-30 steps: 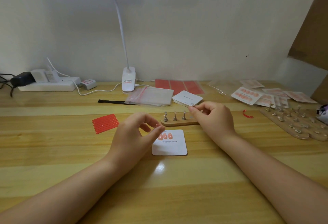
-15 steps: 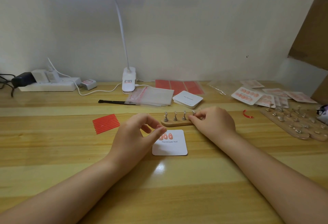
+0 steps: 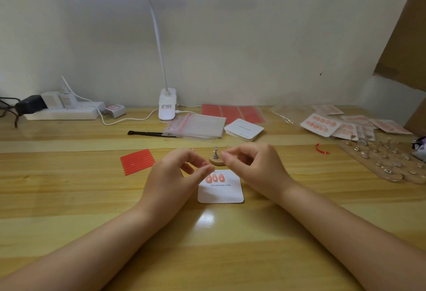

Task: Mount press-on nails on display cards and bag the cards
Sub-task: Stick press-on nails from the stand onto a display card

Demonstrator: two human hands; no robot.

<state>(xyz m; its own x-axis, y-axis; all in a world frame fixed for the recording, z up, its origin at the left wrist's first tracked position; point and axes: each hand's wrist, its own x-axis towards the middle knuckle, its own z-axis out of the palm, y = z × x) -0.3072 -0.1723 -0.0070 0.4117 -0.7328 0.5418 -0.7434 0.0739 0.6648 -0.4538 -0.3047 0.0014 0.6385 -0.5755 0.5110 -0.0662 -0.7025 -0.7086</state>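
Since the earlier frames, the right hand [image 3: 255, 166] has left the wooden nail stand [image 3: 216, 161] and drawn in toward the left hand [image 3: 177, 173], so both now meet just above the display card [image 3: 220, 187]. Right thumb and forefinger are pressed tip to tip; they probably pinch a nail taken from the stand, though nothing can be made out between them. Left fingers are curled, with thumb and forefinger close together near the card's top edge; whether they grip anything cannot be told.

The card lies flat on the table [image 3: 69, 198], three orange nails [image 3: 214, 178] already fixed in a row above its printed line. Mounting is therefore the step in hand, roughly partway through this card.

Next move, by judgement: set the following nail beside the third, aligned with the row, and press it down. Bagging waits; clear bags [image 3: 198, 127] lie behind, near the blank card stack [image 3: 244, 128].
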